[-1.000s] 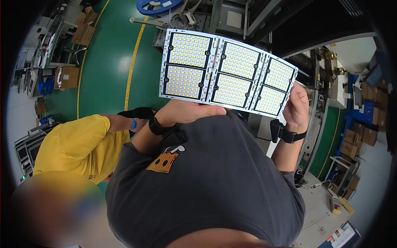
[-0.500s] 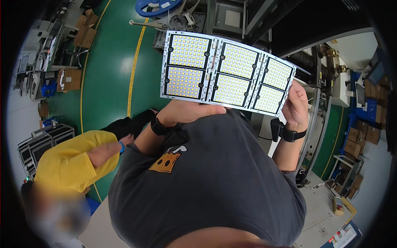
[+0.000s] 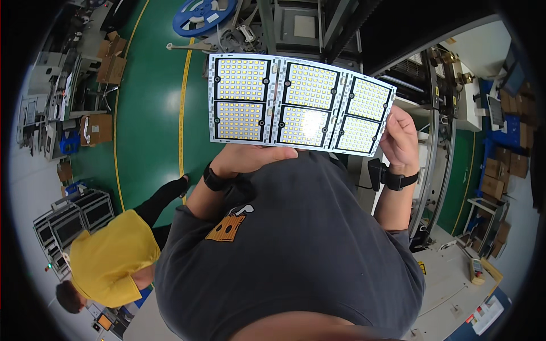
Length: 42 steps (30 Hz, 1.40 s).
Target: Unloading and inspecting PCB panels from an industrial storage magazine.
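Both hands hold up a white LED circuit board panel (image 3: 274,102), its face covered in black-framed squares of small yellowish LEDs. My left hand (image 3: 250,159) grips the lower edge left of the middle, thumb lying along that edge and fingers hidden behind the panel. At the right end, my right hand (image 3: 401,139) pinches the short edge. A bright glare falls on the lower middle square. Each wrist wears a black strap, with a small black device (image 3: 376,174) on the right one.
Ahead of the panel stands a machine frame with dark metal rails (image 3: 335,28). A blue reel (image 3: 203,16) rests at its left. On the left, a person in a yellow shirt (image 3: 116,256) is beside dark racks (image 3: 74,216). A pale table (image 3: 449,284) is at lower right.
The panel and both hands have shifted slightly left, and glare now shows on its lower middle square. The person in yellow has moved and turned away.
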Tool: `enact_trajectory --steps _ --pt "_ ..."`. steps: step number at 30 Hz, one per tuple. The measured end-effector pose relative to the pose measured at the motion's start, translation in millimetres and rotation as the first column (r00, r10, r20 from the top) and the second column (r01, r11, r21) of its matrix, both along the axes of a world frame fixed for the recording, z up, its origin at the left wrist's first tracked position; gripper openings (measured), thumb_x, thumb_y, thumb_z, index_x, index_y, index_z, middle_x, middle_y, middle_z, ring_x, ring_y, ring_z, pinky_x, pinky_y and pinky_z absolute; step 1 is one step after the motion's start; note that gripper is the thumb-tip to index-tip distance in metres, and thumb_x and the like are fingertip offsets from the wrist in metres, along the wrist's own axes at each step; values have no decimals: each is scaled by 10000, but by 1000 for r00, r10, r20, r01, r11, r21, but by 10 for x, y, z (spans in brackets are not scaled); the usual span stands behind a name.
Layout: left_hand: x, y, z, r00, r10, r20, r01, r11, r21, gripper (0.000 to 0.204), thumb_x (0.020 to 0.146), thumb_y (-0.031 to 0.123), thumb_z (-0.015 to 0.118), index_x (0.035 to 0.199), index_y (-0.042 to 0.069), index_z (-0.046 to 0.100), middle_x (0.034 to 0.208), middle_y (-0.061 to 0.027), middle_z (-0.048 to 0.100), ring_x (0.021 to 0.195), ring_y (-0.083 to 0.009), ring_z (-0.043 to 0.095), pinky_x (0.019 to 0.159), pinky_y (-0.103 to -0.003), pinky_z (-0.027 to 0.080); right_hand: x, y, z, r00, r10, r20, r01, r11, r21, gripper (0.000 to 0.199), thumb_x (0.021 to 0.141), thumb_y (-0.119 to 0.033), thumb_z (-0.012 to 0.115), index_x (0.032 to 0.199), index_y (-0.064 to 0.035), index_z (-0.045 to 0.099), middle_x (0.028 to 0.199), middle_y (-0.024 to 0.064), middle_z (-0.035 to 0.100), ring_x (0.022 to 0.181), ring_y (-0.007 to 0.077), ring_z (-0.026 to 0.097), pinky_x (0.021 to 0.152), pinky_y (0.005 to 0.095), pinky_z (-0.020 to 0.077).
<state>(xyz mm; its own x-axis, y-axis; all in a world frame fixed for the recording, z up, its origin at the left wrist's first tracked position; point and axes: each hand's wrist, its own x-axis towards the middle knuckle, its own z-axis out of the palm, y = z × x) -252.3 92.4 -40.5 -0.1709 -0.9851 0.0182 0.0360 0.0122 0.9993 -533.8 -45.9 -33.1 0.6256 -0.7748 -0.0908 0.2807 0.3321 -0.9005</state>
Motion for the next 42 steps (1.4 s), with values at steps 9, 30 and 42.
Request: enact_trajectory --steps 9,30,42 --pt "5 -5 -90 982 46 -185 -48 999 -6 417 758 30 725 1146 25 574 1059 -68 633 974 -166 600 839 -306 486 -75 19 49 988 105 114 -103 994 -21 339 954 -193 506 1183 55 538 950 76 639 819 112 623 728 230 521" --pt "312 -137 40 971 -213 -108 222 972 73 515 766 48 727 1232 27 511 1160 -74 600 1077 -183 556 932 -314 437 48 517 302 988 -148 36 145 986 80 328 927 -176 549 1126 84 559 913 83 644 772 94 621 656 191 507" --pt "372 -542 531 789 -595 -153 597 802 -39 667 747 -74 676 1342 27 393 1310 -123 490 1215 -214 473 1013 -334 384 -857 1248 407 693 -716 80 721 689 -75 370 919 -176 545 1181 82 511 1115 137 615 985 165 609 840 280 490"
